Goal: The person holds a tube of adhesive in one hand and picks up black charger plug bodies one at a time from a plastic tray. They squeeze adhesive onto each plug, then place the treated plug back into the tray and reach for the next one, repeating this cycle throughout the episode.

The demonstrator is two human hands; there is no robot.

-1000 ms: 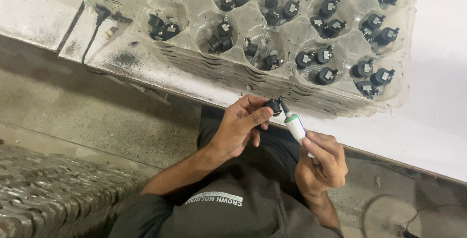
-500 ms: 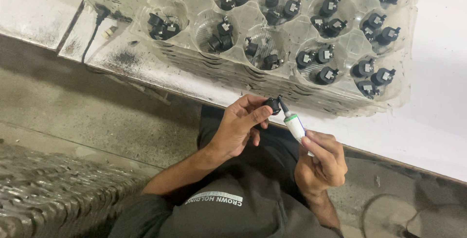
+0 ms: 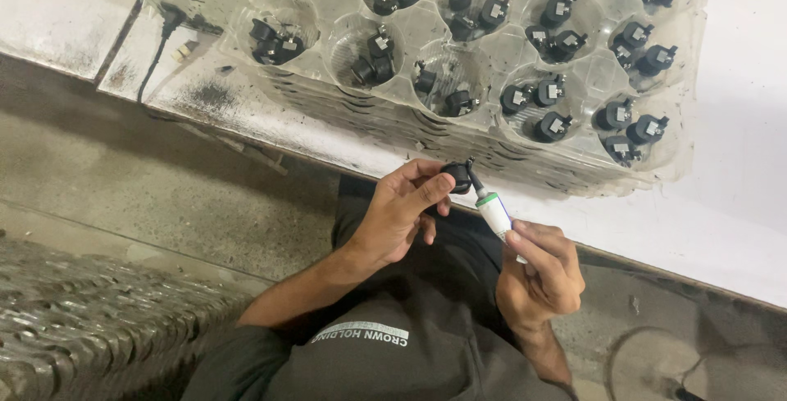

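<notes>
- The left hand (image 3: 398,212) pinches a small black part (image 3: 457,176) between thumb and fingertips, just below the counter (image 3: 738,188) edge
- The right hand (image 3: 541,274) is closed around a white tube with a green band (image 3: 496,214), its dark nozzle touching the black part
- Both sit just in front of a stack of clear plastic trays (image 3: 344,20) holding more black parts in round pockets
- The tube's lower end is hidden in the fist; the tray stack is cut off at the top edge
</notes>
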